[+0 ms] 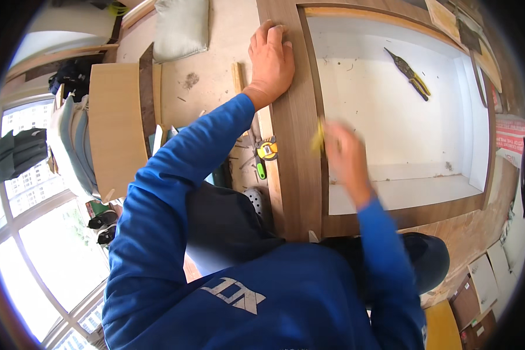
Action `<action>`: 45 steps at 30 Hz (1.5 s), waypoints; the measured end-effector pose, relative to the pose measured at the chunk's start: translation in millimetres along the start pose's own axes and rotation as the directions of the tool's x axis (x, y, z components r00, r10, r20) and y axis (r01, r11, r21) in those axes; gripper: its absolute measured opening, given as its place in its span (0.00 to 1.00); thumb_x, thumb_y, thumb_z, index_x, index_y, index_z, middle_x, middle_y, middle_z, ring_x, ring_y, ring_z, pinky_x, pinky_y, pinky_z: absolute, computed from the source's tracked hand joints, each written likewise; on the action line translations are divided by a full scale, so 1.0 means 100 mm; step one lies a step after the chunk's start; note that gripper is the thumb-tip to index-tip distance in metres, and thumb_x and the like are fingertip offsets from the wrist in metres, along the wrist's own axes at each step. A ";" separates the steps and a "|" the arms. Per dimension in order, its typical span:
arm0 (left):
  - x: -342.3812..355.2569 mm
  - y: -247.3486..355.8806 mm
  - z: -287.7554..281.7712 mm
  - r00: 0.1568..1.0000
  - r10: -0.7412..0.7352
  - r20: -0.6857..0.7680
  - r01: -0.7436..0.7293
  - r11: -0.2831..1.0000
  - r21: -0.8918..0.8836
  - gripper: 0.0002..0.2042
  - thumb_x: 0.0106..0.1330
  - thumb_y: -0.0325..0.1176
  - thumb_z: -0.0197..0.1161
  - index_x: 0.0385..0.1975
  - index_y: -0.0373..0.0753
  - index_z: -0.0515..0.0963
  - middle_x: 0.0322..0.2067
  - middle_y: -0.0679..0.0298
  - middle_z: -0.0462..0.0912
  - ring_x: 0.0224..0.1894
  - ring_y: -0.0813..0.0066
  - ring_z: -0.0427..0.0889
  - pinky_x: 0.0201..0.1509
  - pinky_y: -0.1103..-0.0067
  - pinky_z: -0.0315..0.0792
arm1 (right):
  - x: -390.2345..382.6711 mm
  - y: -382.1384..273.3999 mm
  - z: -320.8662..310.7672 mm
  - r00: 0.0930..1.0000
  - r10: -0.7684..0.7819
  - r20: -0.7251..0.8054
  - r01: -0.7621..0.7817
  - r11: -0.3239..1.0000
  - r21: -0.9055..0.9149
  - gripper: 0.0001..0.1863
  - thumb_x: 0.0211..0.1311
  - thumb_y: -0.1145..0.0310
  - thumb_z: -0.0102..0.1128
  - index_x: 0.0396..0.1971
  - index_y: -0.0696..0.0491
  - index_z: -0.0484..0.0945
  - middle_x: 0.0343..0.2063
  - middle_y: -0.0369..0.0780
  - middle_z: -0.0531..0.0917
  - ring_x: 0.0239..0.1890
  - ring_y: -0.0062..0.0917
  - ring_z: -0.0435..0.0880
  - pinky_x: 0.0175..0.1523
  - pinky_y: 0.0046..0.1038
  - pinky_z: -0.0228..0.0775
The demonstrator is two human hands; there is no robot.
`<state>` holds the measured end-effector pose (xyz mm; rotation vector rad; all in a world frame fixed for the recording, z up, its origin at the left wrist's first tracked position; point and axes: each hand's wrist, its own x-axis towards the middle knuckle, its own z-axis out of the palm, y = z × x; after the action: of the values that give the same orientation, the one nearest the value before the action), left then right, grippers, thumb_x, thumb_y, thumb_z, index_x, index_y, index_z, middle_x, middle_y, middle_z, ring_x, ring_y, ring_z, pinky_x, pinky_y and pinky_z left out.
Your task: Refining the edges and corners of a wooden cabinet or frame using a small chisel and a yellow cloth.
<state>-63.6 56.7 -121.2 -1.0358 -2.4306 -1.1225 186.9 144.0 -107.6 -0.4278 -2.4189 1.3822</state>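
Observation:
A wood-veneer frame (294,192) surrounds a white recessed compartment (391,140). High on the frame's left board, my left hand (272,61) grips the edge with bent fingers. My right hand (345,154) is motion-blurred near that board's inner edge, closed on a yellow object (318,137) that is too smeared to make out. Pliers with yellow-and-black handles (408,74) lie inside the compartment. Left of the frame are a yellow tape measure (267,148) and a green-handled tool (261,170) among scattered small pieces.
A tan board (116,128), a grey cushion (181,29) and a narrow wood strip (237,76) are on the left, near a bright window (52,251) with dark cloth (20,151). My legs (221,216) are below the frame. Pale panels (487,283) stand at the lower right.

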 end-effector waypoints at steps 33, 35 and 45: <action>0.13 0.02 -0.05 0.989 0.143 0.036 -0.148 0.953 0.265 0.20 0.69 0.26 0.57 0.61 0.37 0.72 0.62 0.45 0.73 0.64 0.40 0.71 0.69 0.53 0.63 | -1.23 -0.64 -0.47 0.928 0.198 0.315 -0.072 0.927 -0.368 0.13 0.63 0.75 0.62 0.46 0.53 0.88 0.27 0.42 0.77 0.31 0.38 0.81 0.37 0.40 0.74; 0.19 0.18 -0.06 0.978 0.188 0.093 -0.207 0.941 0.267 0.20 0.69 0.25 0.56 0.61 0.38 0.74 0.63 0.47 0.73 0.63 0.41 0.72 0.69 0.53 0.63 | -1.37 -0.61 -0.42 0.986 0.084 0.144 -0.028 0.935 -0.355 0.13 0.61 0.76 0.63 0.44 0.52 0.89 0.26 0.40 0.76 0.29 0.35 0.80 0.35 0.36 0.72; 0.46 0.30 -0.17 0.627 0.545 0.557 -0.567 0.809 -0.153 0.10 0.74 0.35 0.61 0.38 0.35 0.83 0.39 0.50 0.83 0.47 0.50 0.80 0.60 0.58 0.69 | -1.16 -0.55 -0.35 0.993 0.007 0.121 0.049 0.891 -0.451 0.12 0.60 0.75 0.64 0.44 0.49 0.88 0.24 0.35 0.75 0.27 0.30 0.77 0.34 0.34 0.64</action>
<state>-75.8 80.4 -70.0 -2.1935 -2.1897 -0.5816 300.9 96.2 -57.7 -0.4345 -2.8372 0.8380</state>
